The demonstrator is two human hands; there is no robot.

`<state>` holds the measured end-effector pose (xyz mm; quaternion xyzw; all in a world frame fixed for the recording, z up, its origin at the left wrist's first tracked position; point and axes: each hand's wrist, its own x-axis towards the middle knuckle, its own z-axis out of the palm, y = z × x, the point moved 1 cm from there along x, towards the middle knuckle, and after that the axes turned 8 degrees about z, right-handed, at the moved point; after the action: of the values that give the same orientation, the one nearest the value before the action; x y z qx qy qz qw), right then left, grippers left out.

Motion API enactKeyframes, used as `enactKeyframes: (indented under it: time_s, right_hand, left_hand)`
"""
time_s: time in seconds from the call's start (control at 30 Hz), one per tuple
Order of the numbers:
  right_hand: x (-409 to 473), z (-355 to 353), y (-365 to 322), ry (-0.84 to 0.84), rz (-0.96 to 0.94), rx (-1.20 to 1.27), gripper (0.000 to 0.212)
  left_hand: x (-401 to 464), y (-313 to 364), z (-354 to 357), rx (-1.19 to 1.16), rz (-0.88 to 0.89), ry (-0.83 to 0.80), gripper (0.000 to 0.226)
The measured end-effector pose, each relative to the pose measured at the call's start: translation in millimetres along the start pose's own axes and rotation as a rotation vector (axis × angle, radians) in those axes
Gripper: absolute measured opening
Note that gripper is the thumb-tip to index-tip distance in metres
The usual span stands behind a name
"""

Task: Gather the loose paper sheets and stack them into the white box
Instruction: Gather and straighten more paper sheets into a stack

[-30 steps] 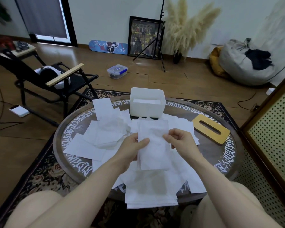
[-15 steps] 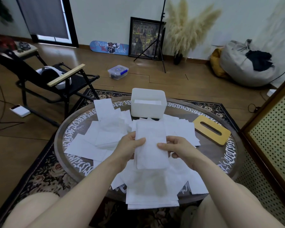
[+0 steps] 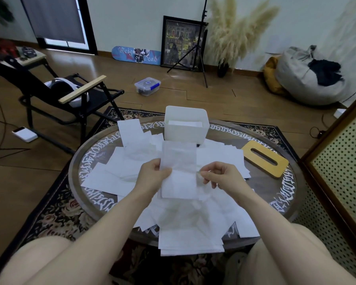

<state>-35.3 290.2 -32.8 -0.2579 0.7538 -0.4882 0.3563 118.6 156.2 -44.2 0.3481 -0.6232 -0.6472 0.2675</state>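
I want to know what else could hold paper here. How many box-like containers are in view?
2. The white box stands at the table's far edge with sheets inside. A clear lidded container with blue clips sits on the floor beyond. Others may be hidden.

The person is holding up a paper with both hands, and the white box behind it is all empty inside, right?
Not quite. The head view shows the white plastic box already has white paper lying inside it, so it is not empty. The rest holds: the left hand and right hand both pinch the thin white paper sheet above the round table.
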Motion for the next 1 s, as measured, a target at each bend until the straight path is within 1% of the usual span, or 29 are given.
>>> enactKeyframes:
  time_s: [0.13,0.33,0.43,0.6,0.7,0.9,0.97,1.0]
  right_hand:
    - [3,-7,7,0.035,-0.025,-0.116,0.006]
    - [4,-11,22,-0.044,-0.043,-0.364,0.014]
    - [6,-12,26,-0.039,-0.057,-0.469,0.017]
    - [17,-16,31,0.097,-0.073,-0.605,0.026]
    - [21,-16,30,0.142,-0.072,-0.688,0.033]
    - [30,-2,27,0.136,-0.063,-0.895,0.038]
    - [31,1,27,0.122,-0.04,-0.927,0.036]
    - [31,3,26,0.117,-0.034,-0.914,0.032]
  left_hand:
    - [3,2,-14,-0.005,0.004,0.11,0.02]
    - [4,2,-32,0.005,-0.013,0.18,0.018]
    - [2,2,-36,0.008,-0.017,0.189,0.018]
    - [1,2,-37,0.001,-0.017,0.184,0.02]
    - [0,4,-34,-0.011,-0.012,0.175,0.019]
    - [1,6,-34,-0.018,-0.016,0.168,0.019]
    - [1,5,-35,-0.019,-0.016,0.169,0.019]
    - [1,5,-35,-0.02,-0.016,0.167,0.019]
